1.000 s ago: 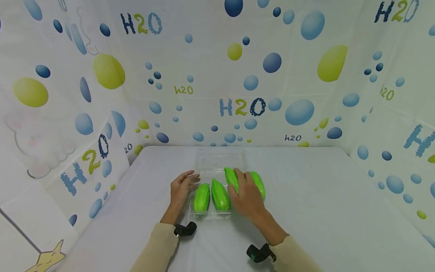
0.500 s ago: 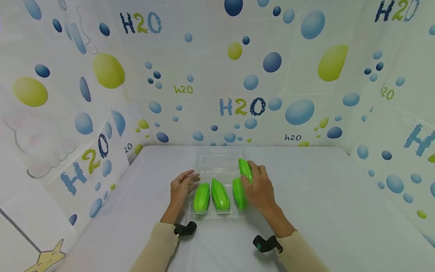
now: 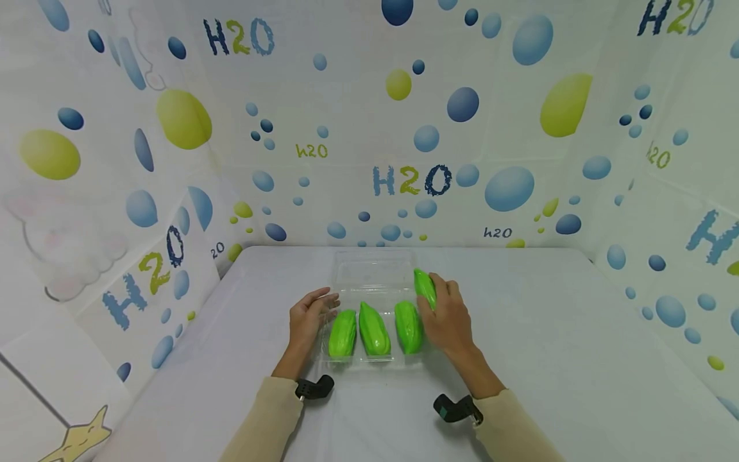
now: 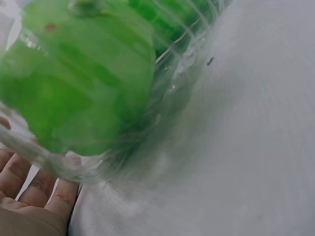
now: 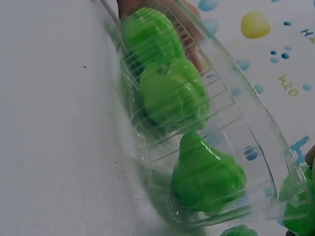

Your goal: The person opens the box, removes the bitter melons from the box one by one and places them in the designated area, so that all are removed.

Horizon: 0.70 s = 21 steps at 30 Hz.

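1. Fingers of the right hand (image 3: pixel 446 316) curl round a bright green ridged plastic gourd (image 3: pixel 424 286), gripping it just above the right edge of the clear plastic clamshell tray (image 3: pixel 375 269); judging by this, the grip keeps the gourd aligned with the open slot there.
2. The left hand (image 3: pixel 308 318) rests with nearly straight fingers (image 4: pixel 29 184) against the tray's left wall, seemingly to steady the light container on the white table (image 3: pixel 548 333).
3. Three more green gourds (image 3: pixel 374 330) lie side by side inside the tray near its front edge, each parallel, leaving room only at the right.
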Tool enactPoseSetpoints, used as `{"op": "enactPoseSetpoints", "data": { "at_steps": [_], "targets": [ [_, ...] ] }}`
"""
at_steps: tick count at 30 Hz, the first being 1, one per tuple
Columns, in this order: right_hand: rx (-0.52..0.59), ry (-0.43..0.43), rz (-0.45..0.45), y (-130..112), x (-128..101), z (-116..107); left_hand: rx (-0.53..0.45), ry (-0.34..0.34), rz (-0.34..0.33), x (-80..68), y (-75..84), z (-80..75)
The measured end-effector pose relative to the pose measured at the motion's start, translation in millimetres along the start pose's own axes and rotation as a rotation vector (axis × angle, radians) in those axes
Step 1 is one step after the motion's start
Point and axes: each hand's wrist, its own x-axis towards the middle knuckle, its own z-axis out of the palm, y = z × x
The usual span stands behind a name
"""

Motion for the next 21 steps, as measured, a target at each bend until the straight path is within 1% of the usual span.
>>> {"op": "enactPoseSetpoints", "data": {
  "at_steps": [6,10,12,16,18,21],
  "targets": [
    [0.003,0.008,0.048,9,3,-4,-0.006,-0.006,-0.004,0.6,-0.9,-1.0],
    [0.009,0.013,0.079,16,5,-7,-0.025,-0.009,-0.021,-0.1,1.7,-1.2],
    [0.010,0.008,0.094,19,6,-9,-0.032,-0.014,-0.029,-1.8,5.8,-0.9],
    [0.000,-0.007,0.121,25,6,-12,-0.022,-0.022,-0.040,-9.6,20.6,1.4],
    [-0.005,-0.014,0.138,29,6,-12,-0.003,-0.026,-0.034,-13.3,26.7,2.6],
    [-0.018,-0.027,0.171,34,7,-12,0.007,-0.028,-0.021,-16.0,30.2,3.8]
  ]
}}
